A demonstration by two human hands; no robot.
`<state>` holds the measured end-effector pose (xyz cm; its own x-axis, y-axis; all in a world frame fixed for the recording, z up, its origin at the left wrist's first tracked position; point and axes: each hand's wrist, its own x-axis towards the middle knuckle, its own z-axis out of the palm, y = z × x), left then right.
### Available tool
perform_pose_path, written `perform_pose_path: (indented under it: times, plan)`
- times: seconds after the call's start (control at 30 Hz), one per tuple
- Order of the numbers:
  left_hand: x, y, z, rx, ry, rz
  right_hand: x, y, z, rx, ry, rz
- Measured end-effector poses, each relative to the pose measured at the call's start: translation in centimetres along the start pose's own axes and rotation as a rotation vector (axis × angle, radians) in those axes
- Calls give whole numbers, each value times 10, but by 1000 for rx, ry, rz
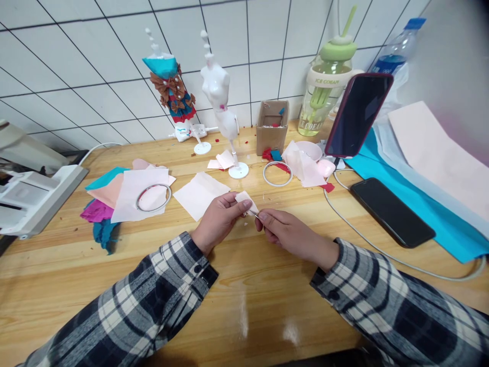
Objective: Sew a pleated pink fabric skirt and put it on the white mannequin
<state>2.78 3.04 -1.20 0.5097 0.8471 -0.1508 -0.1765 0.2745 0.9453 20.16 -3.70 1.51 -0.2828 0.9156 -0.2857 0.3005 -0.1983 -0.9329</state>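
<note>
Between thumb and fingers, my left hand (221, 216) pinches a small folded piece of pale pink paper (244, 198). My right hand (282, 229) is closed on a thin metal tool (255, 213), whose tip meets the paper; its exact kind is too small to tell. Tiny pale scraps lie on the wood below. A larger pale pink sheet (200, 194) lies just left of my left hand. Behind the hands, a bare white mannequin (219, 86) stands on a round base, and a second mannequin (173, 92) wears blue, brown and red crepe pieces.
A small cardboard box (272, 133), a ring (277, 174) and pink paper lie behind my right hand. Farther right are a green-lidded cup (324, 86), an upright phone (359, 114), a flat phone (392, 211) and a cable. Coloured sheets with another ring (154, 198) lie left.
</note>
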Motion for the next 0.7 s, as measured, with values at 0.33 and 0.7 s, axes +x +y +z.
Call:
perform_pose_path:
  times: [0.33,0.7]
  plan:
    - [1,-2,-3,-2,-13,-14,3,3,-4,43,-47,29]
    - [0,0,-1,-14,7,-11,5,3,-9,12,-59,17]
